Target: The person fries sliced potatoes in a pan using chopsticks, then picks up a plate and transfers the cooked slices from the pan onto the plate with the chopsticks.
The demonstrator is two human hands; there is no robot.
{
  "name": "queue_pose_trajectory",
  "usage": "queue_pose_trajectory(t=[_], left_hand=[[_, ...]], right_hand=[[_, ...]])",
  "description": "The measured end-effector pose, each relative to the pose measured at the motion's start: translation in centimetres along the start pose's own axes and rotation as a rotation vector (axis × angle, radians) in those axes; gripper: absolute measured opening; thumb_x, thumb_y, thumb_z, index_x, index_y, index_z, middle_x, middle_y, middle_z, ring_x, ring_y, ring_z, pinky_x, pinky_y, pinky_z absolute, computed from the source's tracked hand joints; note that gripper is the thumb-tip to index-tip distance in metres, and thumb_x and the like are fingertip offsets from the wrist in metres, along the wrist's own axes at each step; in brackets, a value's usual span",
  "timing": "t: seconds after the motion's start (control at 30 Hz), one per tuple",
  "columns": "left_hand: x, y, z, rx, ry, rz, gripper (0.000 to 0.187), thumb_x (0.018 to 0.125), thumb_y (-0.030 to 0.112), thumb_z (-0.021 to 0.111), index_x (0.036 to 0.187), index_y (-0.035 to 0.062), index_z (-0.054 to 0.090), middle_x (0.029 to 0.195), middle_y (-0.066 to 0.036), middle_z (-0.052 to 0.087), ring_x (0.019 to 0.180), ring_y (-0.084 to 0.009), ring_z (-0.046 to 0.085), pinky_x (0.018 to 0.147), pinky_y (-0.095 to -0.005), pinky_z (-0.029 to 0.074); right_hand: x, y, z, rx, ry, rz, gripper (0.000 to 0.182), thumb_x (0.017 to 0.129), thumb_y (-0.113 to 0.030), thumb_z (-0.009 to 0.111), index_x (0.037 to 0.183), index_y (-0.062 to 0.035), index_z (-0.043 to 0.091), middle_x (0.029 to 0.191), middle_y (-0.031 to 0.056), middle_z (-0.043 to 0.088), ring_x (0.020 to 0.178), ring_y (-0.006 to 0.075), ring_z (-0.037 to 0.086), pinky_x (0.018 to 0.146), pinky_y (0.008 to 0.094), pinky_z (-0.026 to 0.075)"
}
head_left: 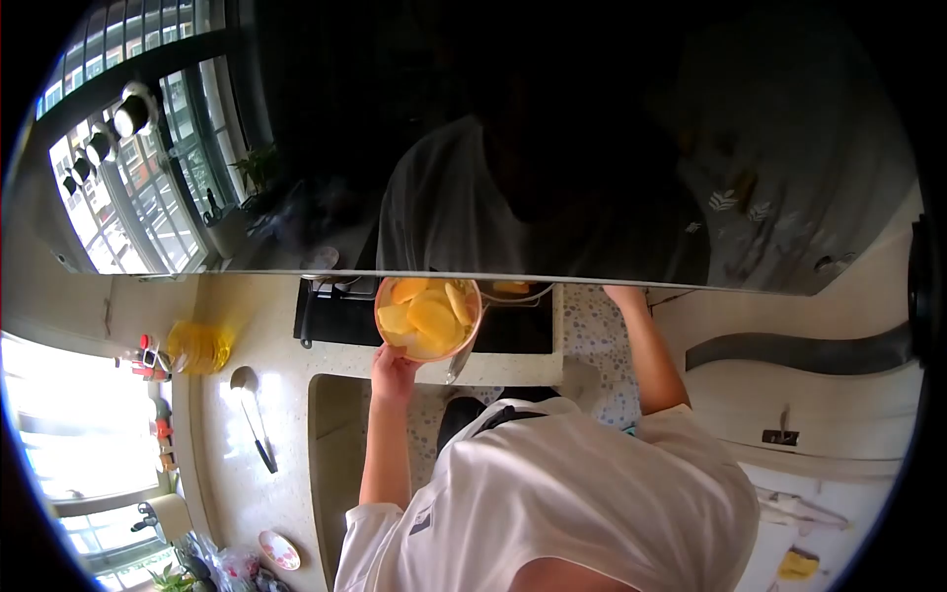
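Note:
An orange-rimmed bowl (pixel 466 347) holds several yellow slices (pixel 431 314). My left hand (pixel 394 373) grips the bowl's lower edge, fingers closed on it, in front of the black stove (pixel 518 331). Below the bowl's right side a shiny utensil (pixel 457 367) shows in part. On the right my right arm reaches up, and only the edge of my right hand (pixel 623 294) shows beneath the dark glossy panel; its fingers are hidden. A metal rack or pan rim (pixel 528 296) with something yellow in it is partly visible behind the bowl.
The dark glossy panel (pixel 592 197) spans the upper view. On the left counter (pixel 281 395) are a ladle (pixel 254 419), a bottle of yellow oil (pixel 200 347), small condiment containers (pixel 163 431) and a patterned dish (pixel 279 551). A grey hose-like strip (pixel 799 353) crosses the right side.

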State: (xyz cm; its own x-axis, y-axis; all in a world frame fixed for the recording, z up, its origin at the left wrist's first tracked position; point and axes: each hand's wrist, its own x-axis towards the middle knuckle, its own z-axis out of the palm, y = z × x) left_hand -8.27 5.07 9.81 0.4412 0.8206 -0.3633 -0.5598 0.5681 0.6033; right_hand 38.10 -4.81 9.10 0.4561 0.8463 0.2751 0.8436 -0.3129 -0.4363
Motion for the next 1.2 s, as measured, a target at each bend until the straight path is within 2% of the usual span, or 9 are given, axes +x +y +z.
queue_pose_trajectory(t=[0.1, 0.17, 0.23, 0.3, 0.43, 0.67, 0.77, 0.97, 1.2], left_hand=[[-0.2, -0.2, 0.0, -0.022, 0.014, -0.006, 0.030, 0.089, 0.010, 0.052, 0.113, -0.0050, 0.059, 0.110, -0.016, 0.068, 0.100, -0.0265, 0.068, 0.092, -0.0406, 0.055], [-0.3, -0.4, -0.1, -0.022, 0.021, 0.000, 0.031, 0.088, 0.010, 0.052, 0.114, -0.0050, 0.058, 0.110, -0.016, 0.067, 0.100, -0.0266, 0.067, 0.092, -0.0406, 0.054], [-0.7, -1.0, -0.8, 0.025, 0.039, -0.020, 0.043, 0.084, 0.012, 0.050, 0.124, -0.0050, 0.053, 0.121, -0.015, 0.062, 0.111, -0.0279, 0.062, 0.097, -0.0406, 0.051], [-0.7, -1.0, -0.8, 0.051, 0.060, -0.016, 0.050, 0.082, 0.014, 0.049, 0.128, -0.0051, 0.051, 0.126, -0.015, 0.060, 0.116, -0.0281, 0.060, 0.100, -0.0402, 0.049], [-1.5, -1.3, -0.8, 0.045, 0.100, 0.010, 0.048, 0.082, 0.014, 0.050, 0.126, -0.0051, 0.052, 0.124, -0.014, 0.061, 0.114, -0.0262, 0.061, 0.099, -0.0386, 0.049], [-2.0, -1.6, -0.4, 0.024, 0.093, 0.032, 0.048, 0.083, 0.015, 0.051, 0.127, -0.0051, 0.052, 0.124, -0.014, 0.062, 0.112, -0.0249, 0.063, 0.099, -0.0376, 0.050], [-2.3, -1.1, 0.6, -0.053, 0.091, 0.044, 0.029, 0.090, 0.009, 0.052, 0.113, -0.0045, 0.061, 0.114, -0.016, 0.067, 0.104, -0.0272, 0.067, 0.095, -0.0414, 0.053], [-2.0, -1.0, 0.6, -0.041, 0.072, 0.035, 0.033, 0.089, 0.010, 0.051, 0.118, -0.0051, 0.057, 0.118, -0.016, 0.065, 0.106, -0.0290, 0.066, 0.095, -0.0426, 0.053], [-1.8, -1.0, 0.9, -0.026, 0.075, 0.015, 0.033, 0.089, 0.011, 0.051, 0.117, -0.0050, 0.058, 0.115, -0.016, 0.066, 0.104, -0.0291, 0.067, 0.095, -0.0429, 0.053]], right_hand=[[0.2, -0.8, 3.2, 0.265, -0.077, 0.029, 0.039, 0.095, -0.038, 0.059, 0.116, -0.0052, 0.066, 0.105, 0.0166, 0.069, 0.097, 0.0289, 0.065, 0.084, 0.0409, 0.051], [0.6, -1.4, 4.7, 0.329, -0.191, 0.041, 0.046, 0.095, -0.046, 0.061, 0.119, -0.0074, 0.067, 0.111, 0.0175, 0.069, 0.102, 0.0282, 0.065, 0.087, 0.0402, 0.051], [2.5, -1.9, 5.7, 0.280, -0.371, 0.037, 0.050, 0.094, -0.047, 0.061, 0.122, -0.0063, 0.065, 0.115, 0.0177, 0.068, 0.104, 0.0280, 0.065, 0.087, 0.0403, 0.051], [4.2, -1.7, 7.5, 0.087, -0.380, -0.127, 0.051, 0.094, -0.048, 0.058, 0.121, -0.0061, 0.064, 0.119, 0.0189, 0.066, 0.111, 0.0323, 0.063, 0.091, 0.0414, 0.049], [5.4, -1.2, 8.3, -0.113, -0.364, -0.266, 0.048, 0.094, -0.046, 0.057, 0.119, -0.0056, 0.064, 0.116, 0.0182, 0.066, 0.108, 0.0314, 0.063, 0.089, 0.0408, 0.049], [4.7, -0.4, 7.0, -0.145, -0.230, -0.212, 0.044, 0.095, -0.043, 0.056, 0.116, -0.0047, 0.064, 0.112, 0.0170, 0.066, 0.104, 0.0298, 0.063, 0.086, 0.0398, 0.049], [4.3, -0.5, 6.7, -0.119, -0.173, -0.176, 0.043, 0.096, -0.041, 0.056, 0.115, -0.0044, 0.064, 0.111, 0.0165, 0.067, 0.102, 0.0292, 0.063, 0.085, 0.0394, 0.049], [3.9, -0.7, 5.6, -0.064, -0.064, -0.103, 0.039, 0.097, -0.039, 0.055, 0.113, -0.0036, 0.064, 0.107, 0.0155, 0.067, 0.098, 0.0278, 0.063, 0.082, 0.0386, 0.050], [3.6, -0.9, 4.9, -0.027, 0.022, -0.050, 0.036, 0.098, -0.035, 0.054, 0.110, -0.0027, 0.063, 0.103, 0.0142, 0.067, 0.094, 0.0262, 0.062, 0.079, 0.0376, 0.050]])
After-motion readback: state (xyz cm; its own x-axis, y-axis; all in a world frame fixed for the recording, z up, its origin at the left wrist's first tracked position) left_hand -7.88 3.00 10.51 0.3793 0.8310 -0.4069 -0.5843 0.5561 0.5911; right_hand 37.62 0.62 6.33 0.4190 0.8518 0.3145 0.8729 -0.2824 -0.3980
